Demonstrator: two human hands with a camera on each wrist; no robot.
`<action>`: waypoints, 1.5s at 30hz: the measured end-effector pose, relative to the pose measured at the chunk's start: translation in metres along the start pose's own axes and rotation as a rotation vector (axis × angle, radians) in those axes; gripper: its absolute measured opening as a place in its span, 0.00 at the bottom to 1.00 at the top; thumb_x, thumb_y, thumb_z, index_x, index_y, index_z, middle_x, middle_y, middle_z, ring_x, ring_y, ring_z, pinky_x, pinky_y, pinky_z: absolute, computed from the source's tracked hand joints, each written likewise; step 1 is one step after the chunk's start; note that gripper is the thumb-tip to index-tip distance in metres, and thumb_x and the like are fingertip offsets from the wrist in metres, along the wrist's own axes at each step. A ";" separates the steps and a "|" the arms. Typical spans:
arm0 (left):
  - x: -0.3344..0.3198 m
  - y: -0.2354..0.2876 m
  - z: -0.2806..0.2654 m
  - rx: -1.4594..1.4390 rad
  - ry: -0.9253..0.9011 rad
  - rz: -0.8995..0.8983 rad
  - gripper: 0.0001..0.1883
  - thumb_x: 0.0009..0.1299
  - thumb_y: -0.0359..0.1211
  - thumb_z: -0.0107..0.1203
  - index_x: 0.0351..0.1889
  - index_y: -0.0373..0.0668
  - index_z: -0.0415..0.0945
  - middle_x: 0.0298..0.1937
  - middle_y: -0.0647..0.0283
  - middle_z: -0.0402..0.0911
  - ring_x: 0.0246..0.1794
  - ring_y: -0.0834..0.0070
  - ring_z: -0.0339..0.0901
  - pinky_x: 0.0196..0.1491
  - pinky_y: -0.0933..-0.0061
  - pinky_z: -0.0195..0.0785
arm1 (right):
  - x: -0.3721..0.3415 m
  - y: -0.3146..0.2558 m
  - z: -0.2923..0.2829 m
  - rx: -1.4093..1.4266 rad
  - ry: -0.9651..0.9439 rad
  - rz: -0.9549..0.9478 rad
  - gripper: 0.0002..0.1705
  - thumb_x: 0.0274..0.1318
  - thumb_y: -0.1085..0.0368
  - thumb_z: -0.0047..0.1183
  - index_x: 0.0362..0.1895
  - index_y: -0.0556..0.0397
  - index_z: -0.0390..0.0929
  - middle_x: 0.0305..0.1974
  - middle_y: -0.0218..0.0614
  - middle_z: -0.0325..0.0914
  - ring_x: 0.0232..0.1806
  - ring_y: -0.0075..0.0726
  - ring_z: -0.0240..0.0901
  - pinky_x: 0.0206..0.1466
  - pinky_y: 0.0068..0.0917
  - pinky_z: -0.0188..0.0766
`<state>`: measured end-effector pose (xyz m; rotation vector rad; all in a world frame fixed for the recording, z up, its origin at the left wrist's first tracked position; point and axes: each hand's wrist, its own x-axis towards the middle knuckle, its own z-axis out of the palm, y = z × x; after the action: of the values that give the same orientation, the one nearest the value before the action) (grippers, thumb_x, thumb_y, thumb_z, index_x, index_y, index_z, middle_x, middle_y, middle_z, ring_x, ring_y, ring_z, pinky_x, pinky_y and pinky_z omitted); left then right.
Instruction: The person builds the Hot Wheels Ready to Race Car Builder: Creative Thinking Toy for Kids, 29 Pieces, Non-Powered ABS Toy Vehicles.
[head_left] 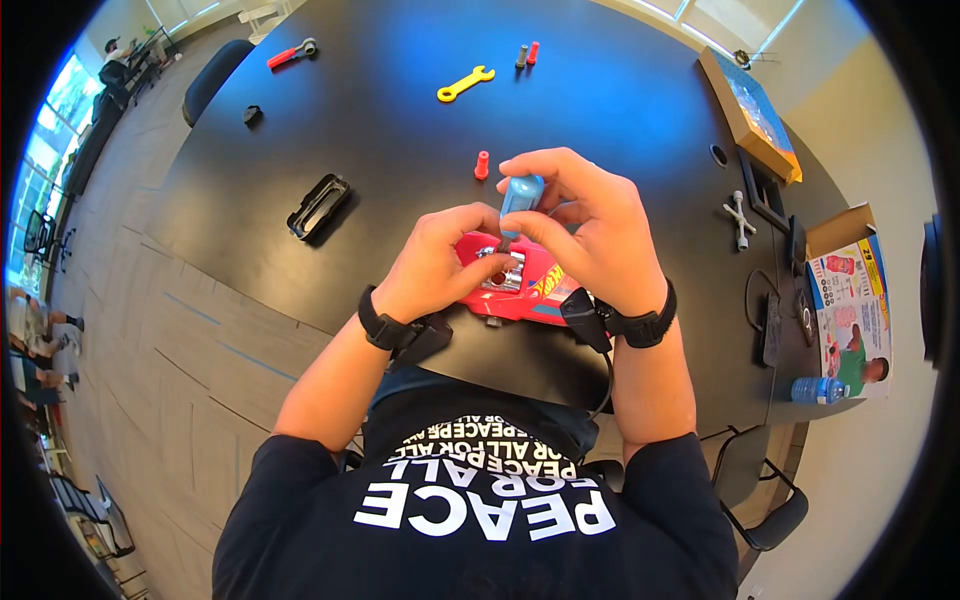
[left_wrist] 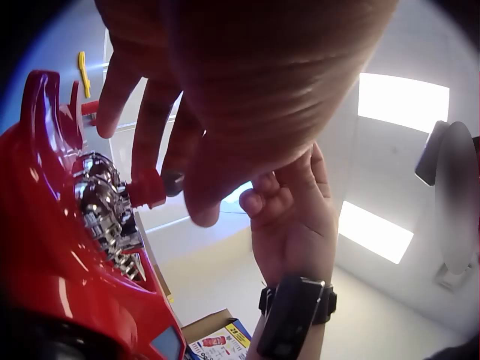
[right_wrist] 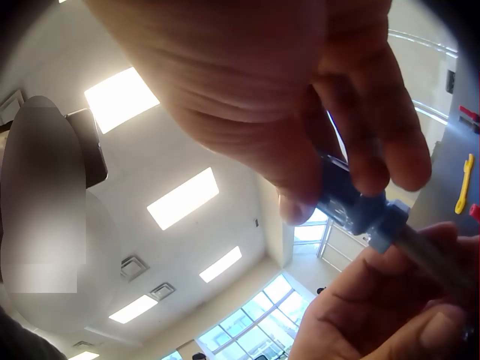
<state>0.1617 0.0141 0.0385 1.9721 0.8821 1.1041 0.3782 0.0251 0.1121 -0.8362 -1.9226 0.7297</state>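
My right hand (head_left: pixel 598 225) grips the blue handle of a screwdriver (head_left: pixel 522 194), which stands nearly upright over a red toy car (head_left: pixel 540 268). The dark shaft points down at the car's chrome engine (head_left: pixel 512 277). My left hand (head_left: pixel 428 262) reaches in from the left, its fingers and thumb round a red plastic bolt (left_wrist: pixel 147 189) at the engine, close to the grey screwdriver tip (left_wrist: pixel 174 183). In the right wrist view the shaft (right_wrist: pixel 431 262) runs down between the left fingers. Part of the engine is hidden by the left thumb.
Beyond the car stands a red bolt (head_left: pixel 482 165); farther off are a yellow wrench (head_left: pixel 466 84), a red-handled ratchet (head_left: pixel 292 54) and two more bolts. A black tray (head_left: pixel 319 208) lies left. Right are a grey cross wrench (head_left: pixel 740 221), boxes (head_left: pixel 848 300) and a water bottle (head_left: pixel 818 390).
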 end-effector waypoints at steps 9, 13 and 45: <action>0.001 -0.014 0.000 -0.248 -0.056 -0.090 0.17 0.76 0.20 0.66 0.61 0.34 0.82 0.46 0.61 0.90 0.49 0.76 0.89 0.55 0.70 0.82 | 0.019 -0.008 -0.002 -0.214 -0.025 -0.230 0.22 0.54 0.61 0.80 0.45 0.56 0.82 0.38 0.41 0.83 0.34 0.50 0.81 0.39 0.42 0.79; 0.000 -0.004 0.006 -0.407 -0.026 -0.087 0.22 0.77 0.17 0.63 0.69 0.33 0.78 0.57 0.60 0.88 0.55 0.75 0.87 0.63 0.67 0.82 | 0.017 -0.012 -0.016 -0.204 -0.148 -0.135 0.23 0.51 0.57 0.82 0.39 0.56 0.81 0.37 0.40 0.81 0.38 0.47 0.81 0.40 0.40 0.78; -0.004 -0.018 0.005 -0.337 -0.039 -0.147 0.16 0.80 0.22 0.61 0.64 0.32 0.81 0.54 0.61 0.89 0.53 0.78 0.85 0.60 0.73 0.78 | 0.013 -0.008 -0.006 -0.163 -0.125 -0.202 0.21 0.52 0.59 0.79 0.40 0.55 0.81 0.38 0.41 0.81 0.38 0.54 0.80 0.41 0.43 0.77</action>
<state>0.1603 0.0195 0.0204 1.6212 0.7512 1.0496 0.3765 0.0313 0.1264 -0.6938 -2.1641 0.5188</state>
